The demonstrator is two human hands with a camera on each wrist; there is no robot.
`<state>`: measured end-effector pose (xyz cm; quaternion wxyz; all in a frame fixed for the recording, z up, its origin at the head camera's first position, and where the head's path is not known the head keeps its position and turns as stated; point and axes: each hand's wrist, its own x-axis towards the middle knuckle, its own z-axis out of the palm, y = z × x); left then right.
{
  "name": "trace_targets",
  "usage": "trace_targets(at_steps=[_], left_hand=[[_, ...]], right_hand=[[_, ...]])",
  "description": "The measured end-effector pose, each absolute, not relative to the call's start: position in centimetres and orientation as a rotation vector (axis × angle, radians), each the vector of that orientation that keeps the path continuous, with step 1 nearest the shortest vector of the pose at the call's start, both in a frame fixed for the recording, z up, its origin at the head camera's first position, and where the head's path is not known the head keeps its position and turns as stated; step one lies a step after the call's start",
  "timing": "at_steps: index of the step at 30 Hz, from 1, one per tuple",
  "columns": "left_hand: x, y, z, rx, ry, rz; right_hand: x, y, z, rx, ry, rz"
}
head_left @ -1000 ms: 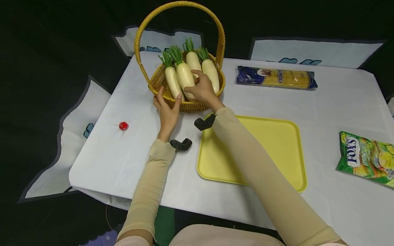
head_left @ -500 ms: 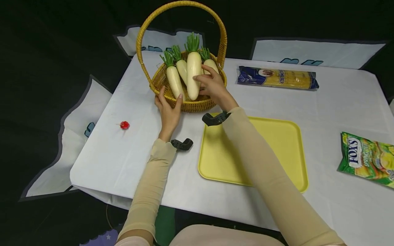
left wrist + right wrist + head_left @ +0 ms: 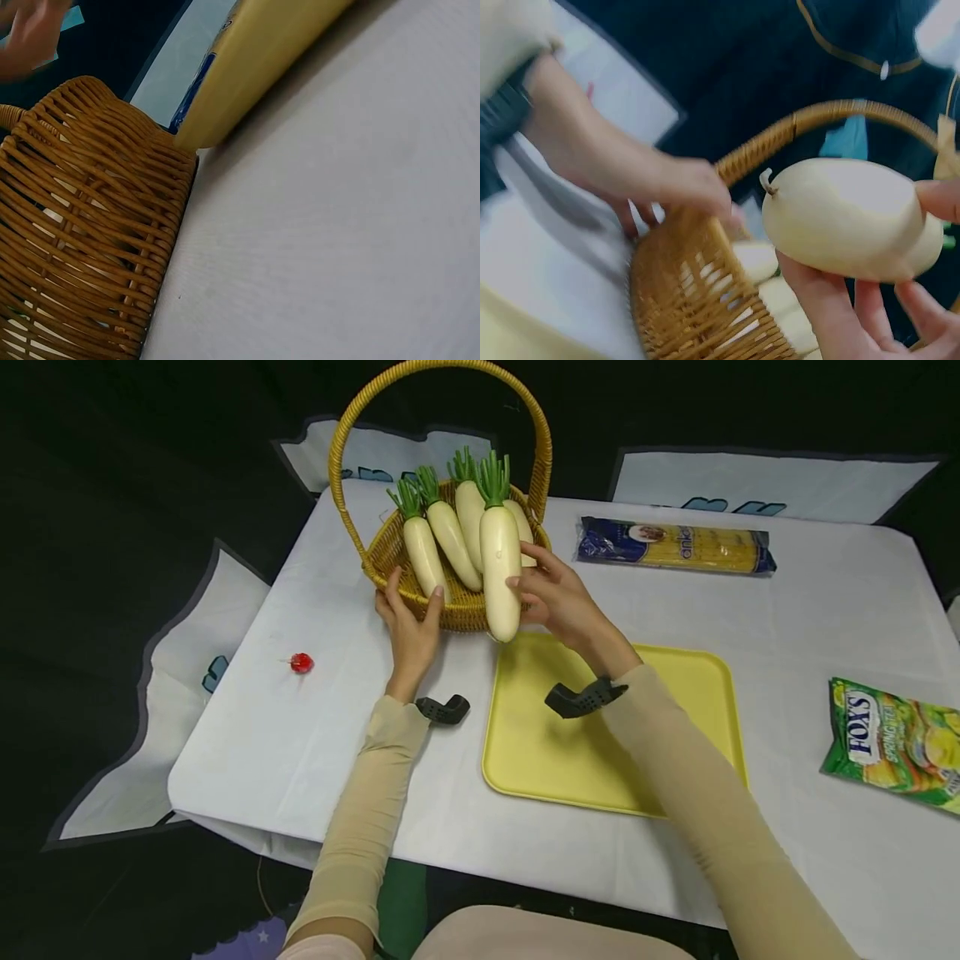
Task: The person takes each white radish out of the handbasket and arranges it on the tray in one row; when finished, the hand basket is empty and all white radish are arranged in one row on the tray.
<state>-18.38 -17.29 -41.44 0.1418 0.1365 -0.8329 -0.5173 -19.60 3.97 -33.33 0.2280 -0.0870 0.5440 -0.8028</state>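
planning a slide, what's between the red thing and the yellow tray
The left hand, sleeve and black wrist device, over white tablecloth, in the head view.

In the head view we see the worktop (image 3: 442, 802) bright and evenly lit against a near-black backdrop (image 3: 750, 402). A soft shadow falls on the tray (image 3: 540, 760) beneath the right sleeve (image 3: 705, 793); we take the light to be from above. Faint glints show on the pasta (image 3: 667, 547). Our left wrist view is greyer, the basket (image 3: 82, 217) fairly crisp, the tray smooth and shadowed along its edge. In our right wrist view, the left grip (image 3: 660, 180) is smeared and the radish (image 3: 847, 217) pale-highlighted on top.
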Motion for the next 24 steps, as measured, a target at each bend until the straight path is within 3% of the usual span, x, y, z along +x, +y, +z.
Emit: trace_targets(at_steps=[12, 24], left_hand=[[-18.6, -17.3, -41.2, 0.371, -2.4, -1.479], [-18.5, -17.3, -41.5, 0.387, -2.404, -1.488]], right_hand=[[-10.4, 8.7, -36.1, -0.077, 1.824, -1.908], [-7.4, 7.1, -38.7, 0.091, 1.865, -1.723]])
